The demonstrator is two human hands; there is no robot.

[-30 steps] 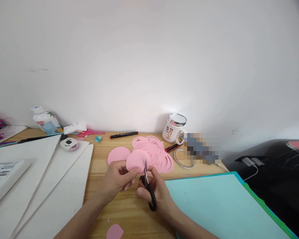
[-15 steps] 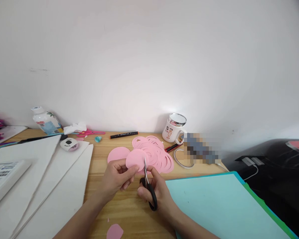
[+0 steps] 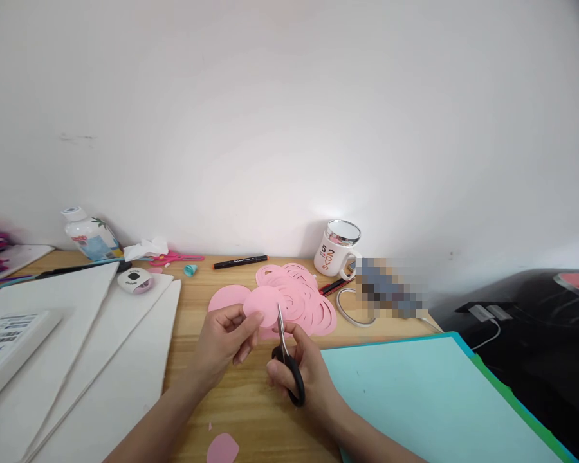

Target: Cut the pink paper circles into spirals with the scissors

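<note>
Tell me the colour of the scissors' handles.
Black, on the scissors in the right hand; head view.

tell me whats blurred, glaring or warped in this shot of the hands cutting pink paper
Head view: a pixelated patch hides something beside the mug, whose lid catches a bright glare. The wall above is evenly lit and pale. The desk edge bows from wide-angle distortion. The left hand, right hand, scissors and pink circle look reasonably sharp.

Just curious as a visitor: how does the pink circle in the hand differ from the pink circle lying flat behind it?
The held pink circle is lifted off the desk, pinched by the left hand, with the scissors in the right hand at its edge. The flat pink circle lies on the desk, untouched and partly hidden. Both are pink paper.
</note>
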